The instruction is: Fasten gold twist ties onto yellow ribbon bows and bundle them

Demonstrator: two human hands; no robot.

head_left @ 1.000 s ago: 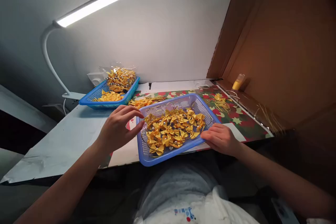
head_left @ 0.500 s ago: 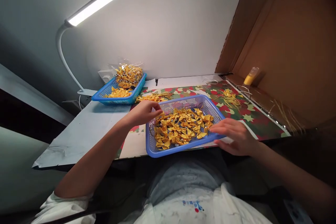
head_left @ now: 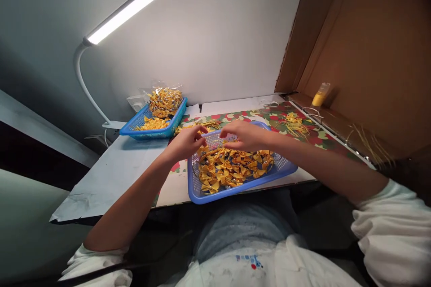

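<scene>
A blue plastic basket (head_left: 215,198) sits at the table's front edge, slightly askew. Inside lie many yellow ribbon bows (head_left: 232,166) with small silvery bells among them. My left hand (head_left: 186,142) hovers at the basket's left rim, thumb and forefinger bent and apart, with nothing visible between them. Over the far side of the basket, my right hand (head_left: 245,135) points left towards it, its fingers curved and the thumb apart. No object shows in the right hand either. My right forearm covers the basket's right part.
A second blue basket (head_left: 148,133) at the back left holds yellow pieces and a clear bag of bows (head_left: 164,101). Yellow cords (head_left: 210,124) and a yellow bunch (head_left: 294,123) lie on the patterned sheet. A lamp (head_left: 141,4) hangs above; a small bottle (head_left: 320,95) stands right.
My right hand has moved from the basket's right rim, left and away from me, to face my left hand. The left thumb and forefinger have parted a little. The basket has stayed put.
</scene>
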